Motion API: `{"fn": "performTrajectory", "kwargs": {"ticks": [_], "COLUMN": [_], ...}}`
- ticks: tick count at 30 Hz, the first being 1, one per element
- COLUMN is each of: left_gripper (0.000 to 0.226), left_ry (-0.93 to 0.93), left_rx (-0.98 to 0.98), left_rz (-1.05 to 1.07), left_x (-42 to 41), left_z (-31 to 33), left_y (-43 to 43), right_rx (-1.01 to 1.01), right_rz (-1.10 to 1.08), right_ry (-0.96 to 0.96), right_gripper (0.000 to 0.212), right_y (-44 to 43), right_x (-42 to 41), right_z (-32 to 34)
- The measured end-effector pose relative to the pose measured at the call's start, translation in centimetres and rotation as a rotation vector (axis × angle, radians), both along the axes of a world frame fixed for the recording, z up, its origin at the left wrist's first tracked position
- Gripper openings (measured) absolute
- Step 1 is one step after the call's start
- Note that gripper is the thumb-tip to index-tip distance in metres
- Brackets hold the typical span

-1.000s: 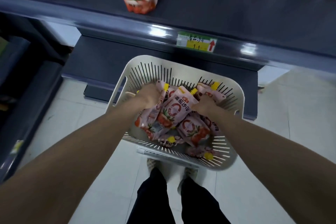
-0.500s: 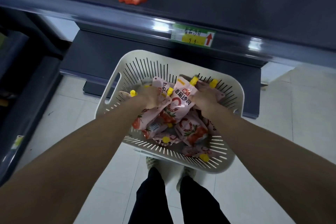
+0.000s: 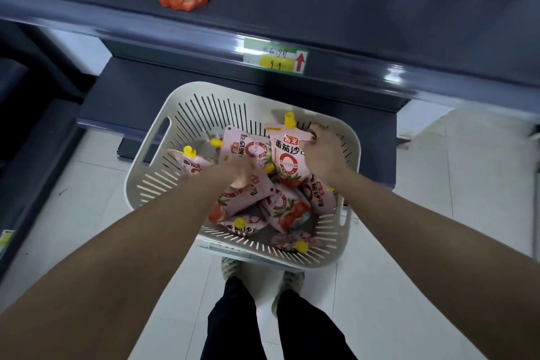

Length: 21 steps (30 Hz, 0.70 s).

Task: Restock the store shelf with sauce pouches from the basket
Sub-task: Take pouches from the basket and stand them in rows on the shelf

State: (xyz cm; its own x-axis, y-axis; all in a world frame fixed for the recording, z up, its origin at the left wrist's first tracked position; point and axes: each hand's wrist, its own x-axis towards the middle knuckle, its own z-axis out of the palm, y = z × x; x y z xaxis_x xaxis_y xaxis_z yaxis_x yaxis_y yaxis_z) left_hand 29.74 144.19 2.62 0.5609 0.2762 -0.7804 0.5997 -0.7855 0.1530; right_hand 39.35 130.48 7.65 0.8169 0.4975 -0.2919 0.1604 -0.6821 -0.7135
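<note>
Both hands are working inside the basket [image 3: 347, 137]. The right hand [image 3: 323, 152] is closing its grip on an upright pouch [image 3: 287, 159], cap [image 3: 290, 120] pointing up. The left hand [image 3: 238, 172] is clutching a second pouch [image 3: 248, 149] — just left of the first, touching it. More pouches [image 3: 285, 207] are lying below both grips, the shelf [image 3: 350, 9] sitting beyond.

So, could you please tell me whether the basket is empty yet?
Not empty: the basket holds several pink sauce pouches, besides those in each hand.
</note>
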Motion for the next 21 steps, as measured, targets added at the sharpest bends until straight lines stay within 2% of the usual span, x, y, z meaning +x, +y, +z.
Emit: {"fn": "performTrajectory", "kwargs": {"ticks": [2, 6, 9, 12, 16, 19, 21], "left_gripper": [0.061, 0.086, 0.096, 0.083, 0.046, 0.039, 0.037], "left_ry": [-0.054, -0.058, -0.071, -0.065, -0.07, -0.18, -0.202], "left_rx": [0.058, 0.17, 0.084, -0.023, 0.026, 0.027, 0.018], "left_rz": [0.033, 0.082, 0.236, 0.33, 0.277, 0.312, 0.375], "left_x": [-0.3, -0.9, -1.0, -0.8, -0.8, -1.0, -1.2], "left_z": [-0.5, -1.0, -1.2, -1.0, 0.8, 3.1, 4.3], "left_y": [0.4, 0.1, 0.1, 0.2, -0.2, -0.3, 0.5], "right_rx": [0.034, 0.059, 0.073, 0.063, 0.094, 0.103, 0.152], "right_rz": [0.003, 0.02, 0.029, 0.038, 0.035, 0.034, 0.003], "right_ry": [0.002, 0.008, 0.02, 0.002, -0.021, -0.066, -0.081], "right_gripper": [0.015, 0.011, 0.012, 0.017, 0.015, 0.01, 0.021], "right_y": [-0.4, -1.1, -1.4, -1.5, -1.6, -1.6, -1.2], "right_x": [0.1, 0.6, 0.7, 0.7, 0.5, 0.0, -0.2], "right_z": [0.3, 0.5, 0.5, 0.3, 1.8, 3.6, 4.8]}}
